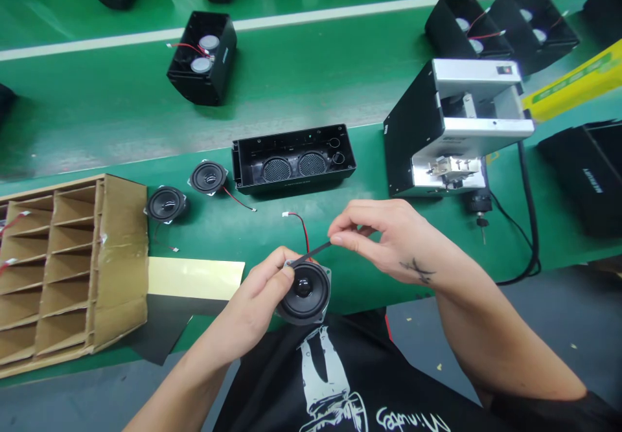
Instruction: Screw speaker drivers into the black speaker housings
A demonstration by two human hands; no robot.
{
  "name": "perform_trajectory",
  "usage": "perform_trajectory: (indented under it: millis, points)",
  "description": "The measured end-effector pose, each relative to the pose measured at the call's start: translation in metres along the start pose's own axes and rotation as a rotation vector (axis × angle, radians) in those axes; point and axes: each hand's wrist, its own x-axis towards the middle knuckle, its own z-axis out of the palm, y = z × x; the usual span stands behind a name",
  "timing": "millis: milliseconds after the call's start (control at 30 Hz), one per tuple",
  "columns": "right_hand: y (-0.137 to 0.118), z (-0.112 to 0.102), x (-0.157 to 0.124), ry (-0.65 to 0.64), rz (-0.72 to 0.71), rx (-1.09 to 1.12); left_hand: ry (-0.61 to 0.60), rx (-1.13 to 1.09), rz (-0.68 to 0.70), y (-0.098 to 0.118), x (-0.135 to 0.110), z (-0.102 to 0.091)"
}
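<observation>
A round black speaker (307, 295) with a squarish metal frame is gripped at its upper left by my left hand (268, 283), close to my body. A narrow black foam strip (313, 252) runs from under my left thumb at the speaker's rim up to my right hand (365, 230). My right hand pinches the strip's far end between thumb and fingertips. Behind the speaker rises a red and black wire (305, 230) with a white connector. Two more speakers, one nearer the box (208, 177) and the other further left (166, 204), lie on the green table.
A black speaker cabinet (294, 174) lies open side up beyond my hands. To the right stands a grey and black machine (457, 127) with a cable. At left are a divided cardboard box (121, 263) and a yellow sheet (194, 278). More cabinets (226, 63) sit behind.
</observation>
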Motion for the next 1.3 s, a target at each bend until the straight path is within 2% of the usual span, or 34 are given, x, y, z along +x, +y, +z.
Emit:
perform_trajectory:
  millis: [100,367,900,1300]
  points:
    - [0.002,-0.001,-0.003,0.003,0.018,0.054,0.013,-0.012,-0.009,0.000,0.000,0.000]
    - [0.000,0.003,-0.009,0.056,0.181,0.186,-0.017,0.004,-0.018,0.005,0.001,0.001]
    - [0.005,0.024,-0.018,0.153,0.180,0.284,0.131,-0.149,0.058,0.000,0.008,0.012]
    - [0.004,0.031,-0.021,0.190,0.170,0.351,0.227,-0.270,0.070,-0.004,0.015,0.020]
